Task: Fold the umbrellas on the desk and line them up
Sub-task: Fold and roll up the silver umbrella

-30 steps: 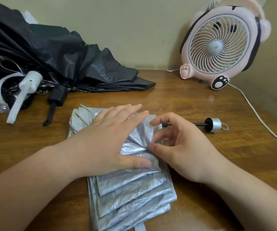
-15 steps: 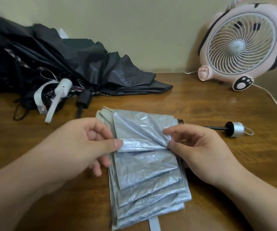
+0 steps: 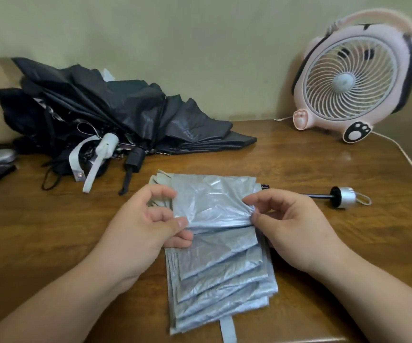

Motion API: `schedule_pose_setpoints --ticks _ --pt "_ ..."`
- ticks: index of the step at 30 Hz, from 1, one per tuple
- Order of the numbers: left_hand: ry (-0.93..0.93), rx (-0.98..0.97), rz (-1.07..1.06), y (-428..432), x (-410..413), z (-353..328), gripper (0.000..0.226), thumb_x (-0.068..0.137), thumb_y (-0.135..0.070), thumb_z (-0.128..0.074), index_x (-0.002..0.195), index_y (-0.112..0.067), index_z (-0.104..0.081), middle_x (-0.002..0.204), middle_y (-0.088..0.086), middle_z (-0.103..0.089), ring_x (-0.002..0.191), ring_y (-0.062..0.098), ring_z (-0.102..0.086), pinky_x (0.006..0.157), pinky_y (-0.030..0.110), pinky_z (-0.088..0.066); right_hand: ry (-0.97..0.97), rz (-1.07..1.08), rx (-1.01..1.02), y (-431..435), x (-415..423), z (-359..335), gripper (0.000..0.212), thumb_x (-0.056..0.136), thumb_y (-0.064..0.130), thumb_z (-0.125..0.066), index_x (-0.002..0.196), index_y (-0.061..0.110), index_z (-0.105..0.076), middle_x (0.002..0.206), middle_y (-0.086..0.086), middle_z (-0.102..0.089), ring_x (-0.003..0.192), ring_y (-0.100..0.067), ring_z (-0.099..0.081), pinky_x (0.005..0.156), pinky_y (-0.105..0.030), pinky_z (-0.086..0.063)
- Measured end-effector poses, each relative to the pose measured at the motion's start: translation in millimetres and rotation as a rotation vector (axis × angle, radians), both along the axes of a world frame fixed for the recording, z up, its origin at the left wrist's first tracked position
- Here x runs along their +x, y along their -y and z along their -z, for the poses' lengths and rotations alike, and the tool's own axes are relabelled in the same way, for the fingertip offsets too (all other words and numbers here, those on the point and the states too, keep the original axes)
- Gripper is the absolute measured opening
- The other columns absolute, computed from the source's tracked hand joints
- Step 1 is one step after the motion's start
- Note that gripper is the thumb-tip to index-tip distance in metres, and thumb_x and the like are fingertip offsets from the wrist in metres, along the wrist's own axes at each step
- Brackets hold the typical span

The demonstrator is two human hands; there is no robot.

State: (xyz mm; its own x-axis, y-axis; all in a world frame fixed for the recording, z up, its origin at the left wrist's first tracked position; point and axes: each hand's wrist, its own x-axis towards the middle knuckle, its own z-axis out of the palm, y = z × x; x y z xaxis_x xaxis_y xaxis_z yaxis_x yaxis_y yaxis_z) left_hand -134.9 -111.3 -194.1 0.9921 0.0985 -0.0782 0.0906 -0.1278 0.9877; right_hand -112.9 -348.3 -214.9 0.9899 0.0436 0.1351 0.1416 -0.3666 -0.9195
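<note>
Both pinch silver umbrella (image 3: 219, 263) fold: L hand (image 3: 145, 226), R hand (image 3: 291, 229).

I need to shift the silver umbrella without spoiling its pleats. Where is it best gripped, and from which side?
Probably by the handle, coming from the right: it juts out bare on its thin shaft, clear of the canopy, whose loose stacked pleats would likely slide if pinched.

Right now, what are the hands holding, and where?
The top pleat of the silver fabric umbrella: the left hand pinches its left edge, the right hand its right edge.
</note>
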Motion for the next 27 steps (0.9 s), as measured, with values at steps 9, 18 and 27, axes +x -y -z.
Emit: schedule_pose_setpoints --ticks 9,18,27 --pt "-0.006 0.36 0.171 -10.2 -4.9 0.0 0.018 0.087 -0.021 -0.08 0.089 -0.038 -0.081 0.075 -0.002 -0.073 0.069 0.01 -0.067 0.067 0.018 -0.055 0.28 0.085 -0.412 1.7 -8.6 -23.2 0.015 0.082 0.01 -0.07 0.083 0.024 -0.076 0.068 0.014 -0.067 0.07 -0.009 -0.063 0.057 -0.017 -0.048" --pt "0.013 0.45 0.154 -8.5 -1.3 -0.6 0.009 0.085 -0.034 -0.081 0.08 -0.041 -0.08 0.081 -0.008 -0.075 0.074 0.007 -0.067 0.073 0.026 -0.057 0.275 -0.438 -0.878 -47.4 87.5 -45.3 0.043 0.103 0.052 -0.044 0.138 0.03 -0.055 0.127 0.003 -0.061 0.12 -0.019 -0.055 0.102 -0.041 -0.046" --pt "-0.117 0.601 0.322 -11.2 -5.8 -19.2 0.028 0.084 -0.039 -0.081 0.1 -0.04 -0.058 0.067 -0.012 -0.065 0.052 0.004 -0.052 0.058 0.026 -0.048 0.202 -0.591 -0.985 -40.9 90.6 -35.9 0.076 0.084 0.082 -0.041 0.146 0.039 -0.043 0.132 0.011 -0.055 0.119 -0.014 -0.047 0.106 -0.043 -0.042"
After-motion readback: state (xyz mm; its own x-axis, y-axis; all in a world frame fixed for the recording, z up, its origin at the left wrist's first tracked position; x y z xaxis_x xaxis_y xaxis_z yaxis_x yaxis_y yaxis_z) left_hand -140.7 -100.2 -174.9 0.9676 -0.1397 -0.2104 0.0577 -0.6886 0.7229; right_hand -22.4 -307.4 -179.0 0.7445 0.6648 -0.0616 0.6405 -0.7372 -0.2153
